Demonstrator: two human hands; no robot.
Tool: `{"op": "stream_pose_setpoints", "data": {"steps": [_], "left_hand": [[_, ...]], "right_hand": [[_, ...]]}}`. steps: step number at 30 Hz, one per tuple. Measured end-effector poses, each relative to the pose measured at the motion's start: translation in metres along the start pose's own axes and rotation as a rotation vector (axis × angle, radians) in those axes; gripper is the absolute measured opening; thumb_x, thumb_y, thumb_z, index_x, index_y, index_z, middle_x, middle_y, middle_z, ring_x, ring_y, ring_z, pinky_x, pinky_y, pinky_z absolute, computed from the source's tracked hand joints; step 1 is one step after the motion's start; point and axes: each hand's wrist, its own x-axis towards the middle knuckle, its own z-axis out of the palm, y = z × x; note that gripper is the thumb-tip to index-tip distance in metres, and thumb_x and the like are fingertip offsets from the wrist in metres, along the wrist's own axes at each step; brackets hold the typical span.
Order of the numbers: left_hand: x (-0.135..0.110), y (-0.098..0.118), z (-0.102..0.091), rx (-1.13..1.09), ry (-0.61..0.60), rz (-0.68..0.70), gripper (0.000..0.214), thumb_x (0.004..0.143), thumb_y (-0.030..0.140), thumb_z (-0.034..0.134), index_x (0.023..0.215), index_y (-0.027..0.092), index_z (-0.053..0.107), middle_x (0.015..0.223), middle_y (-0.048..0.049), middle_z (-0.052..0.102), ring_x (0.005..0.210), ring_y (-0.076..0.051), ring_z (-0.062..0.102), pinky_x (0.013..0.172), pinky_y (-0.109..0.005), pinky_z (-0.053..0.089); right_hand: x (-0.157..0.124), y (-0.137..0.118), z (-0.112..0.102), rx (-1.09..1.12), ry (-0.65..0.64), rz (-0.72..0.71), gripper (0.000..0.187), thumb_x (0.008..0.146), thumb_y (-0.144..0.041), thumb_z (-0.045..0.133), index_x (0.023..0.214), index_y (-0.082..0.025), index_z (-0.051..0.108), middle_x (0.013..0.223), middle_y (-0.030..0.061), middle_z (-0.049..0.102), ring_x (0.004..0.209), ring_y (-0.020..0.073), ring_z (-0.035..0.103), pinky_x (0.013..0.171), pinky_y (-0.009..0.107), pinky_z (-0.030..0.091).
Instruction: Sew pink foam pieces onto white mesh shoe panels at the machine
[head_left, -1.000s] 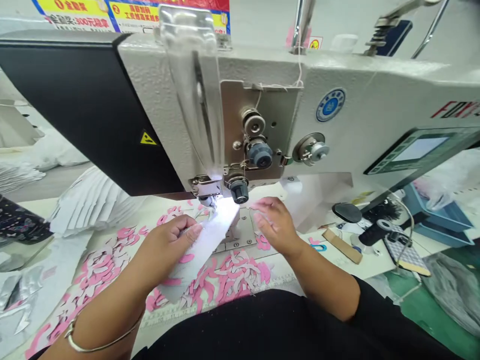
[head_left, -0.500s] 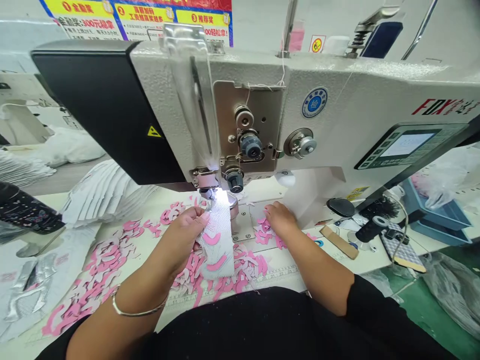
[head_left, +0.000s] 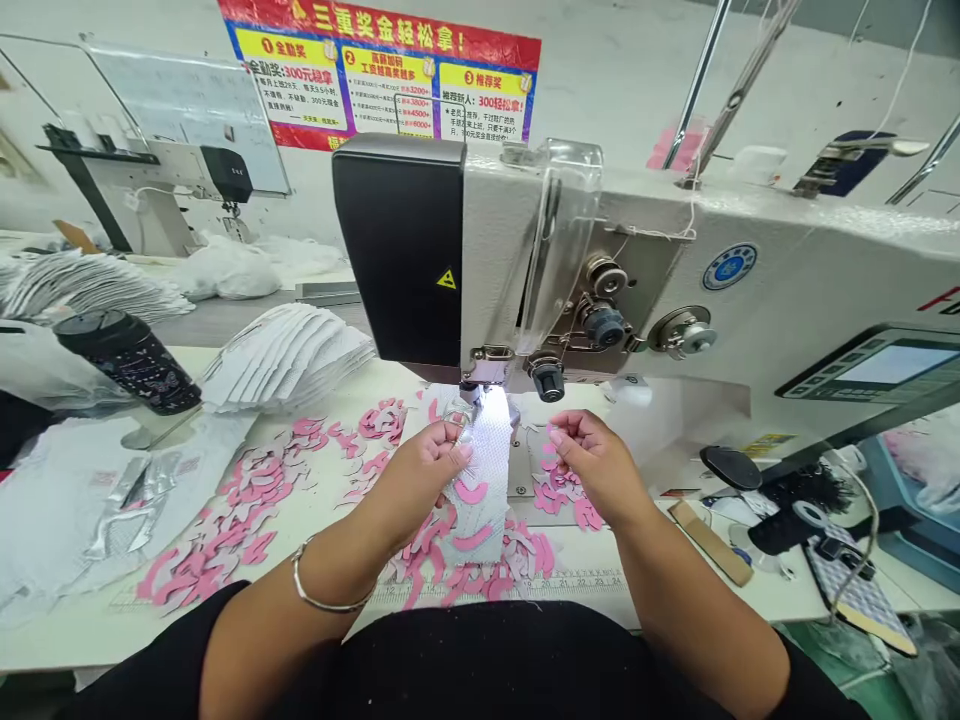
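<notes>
Mesh strip (head_left: 489, 450) bearing two pink crescents (head_left: 471, 491)

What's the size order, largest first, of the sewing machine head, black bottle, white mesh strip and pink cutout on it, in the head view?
1. Sewing machine head
2. White mesh strip and black bottle: they look alike, and the bottle sits farther away, so unranked
3. Pink cutout

Two hands (head_left: 427, 480), two sewing machines (head_left: 675, 260), one bangle (head_left: 322, 585), one bottle (head_left: 127, 360).
</notes>
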Motion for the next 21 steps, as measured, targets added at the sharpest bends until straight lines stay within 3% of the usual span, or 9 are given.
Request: {"op": "stream_pose_setpoints", "data": {"steps": [2,5,9,13,17,21], "left_hand": [[0.0,-0.003,-0.002,0.0,-0.047,-0.022,0.033,0.077,0.042,0.068,0.1,0.021,0.062,0.067,0.003,0.061,0.047,-0.01,0.044,0.042,-0.021,0.028],[-0.001,-0.006,-0.003,-0.002,-0.099,-0.018,0.031,0.079,0.042,0.066,0.102,0.021,0.06,0.069,0.0024,0.063,0.052,-0.011,0.049,0.046,-0.022,0.033],[-0.003,-0.008,-0.004,-0.043,-0.124,-0.02,0.029,0.081,0.041,0.067,0.1,0.021,0.059,0.07,0.0027,0.061,0.056,-0.012,0.051,0.049,-0.021,0.035],[-0.003,-0.012,-0.005,-0.13,-0.144,-0.025,0.028,0.08,0.04,0.068,0.1,0.021,0.059,0.073,0.0015,0.064,0.059,-0.012,0.054,0.051,-0.022,0.039],[0.0,-0.017,-0.006,-0.141,-0.152,-0.023,0.028,0.081,0.04,0.067,0.1,0.02,0.061,0.071,0.0012,0.063,0.057,-0.012,0.053,0.05,-0.023,0.039],[0.002,-0.019,-0.004,-0.125,-0.145,0.011,0.028,0.083,0.041,0.066,0.101,0.02,0.062,0.074,-0.0006,0.065,0.064,-0.016,0.06,0.06,-0.027,0.046]], "right_hand": [[-0.009,-0.027,0.001,0.259,-0.05,-0.066,0.032,0.093,-0.045,0.052,0.116,-0.022,0.056,0.09,0.0014,0.065,0.075,0.0155,0.068,0.069,0.032,0.057],[-0.011,-0.053,0.013,0.469,-0.123,-0.094,0.018,0.088,-0.038,0.061,0.094,-0.021,0.061,0.084,0.0012,0.068,0.078,0.0172,0.069,0.071,0.032,0.057],[0.0,-0.062,0.031,0.278,-0.041,-0.041,0.007,0.085,-0.029,0.058,0.084,-0.023,0.059,0.076,-0.0017,0.067,0.07,0.0165,0.066,0.06,0.028,0.051],[0.005,-0.063,0.037,0.051,0.02,-0.093,0.008,0.082,-0.029,0.058,0.078,-0.023,0.059,0.072,-0.0028,0.064,0.064,0.0151,0.059,0.058,0.027,0.043],[0.006,-0.063,0.037,0.02,0.034,-0.103,0.014,0.084,-0.034,0.058,0.077,-0.022,0.06,0.071,-0.0028,0.063,0.065,0.0149,0.056,0.059,0.027,0.041],[0.007,-0.062,0.041,0.056,0.05,-0.08,0.015,0.084,-0.036,0.059,0.078,-0.022,0.061,0.073,-0.0022,0.063,0.068,0.0153,0.056,0.061,0.027,0.042]]}}
